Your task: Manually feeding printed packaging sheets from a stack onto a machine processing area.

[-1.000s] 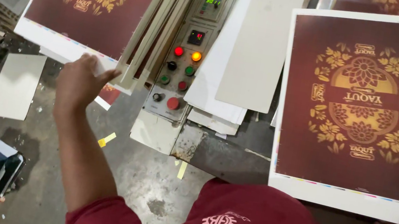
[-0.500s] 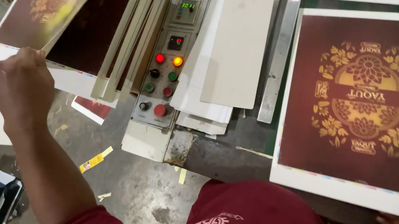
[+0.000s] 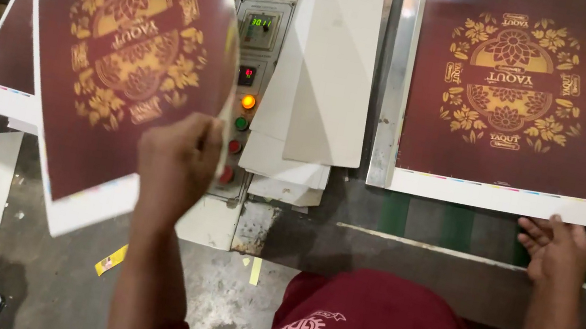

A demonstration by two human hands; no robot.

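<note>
Left hand point(image 3: 177, 160) grips a maroon printed sheet point(image 3: 125, 71) lifted at ten o'clock — right hand point(image 3: 555, 249), fingers loosely spread, touches the sheet stack point(image 3: 529, 102) on the desk point(image 3: 456, 241) at two o'clock.

three maroon printed sheets point(image 3: 125, 71), two hands point(image 3: 176, 164), one control panel point(image 3: 253, 61), several blank boards point(image 3: 333, 75)

Printed maroon sheet point(image 3: 125, 71) with gold floral emblem and white margin, tilted, at 9 o'clock. A matching sheet point(image 3: 529, 102) lies flat at 2 o'clock. Between them, at 12 o'clock, a small green digital display point(image 3: 260, 23) sits above a smaller red display point(image 3: 247, 74).
</note>
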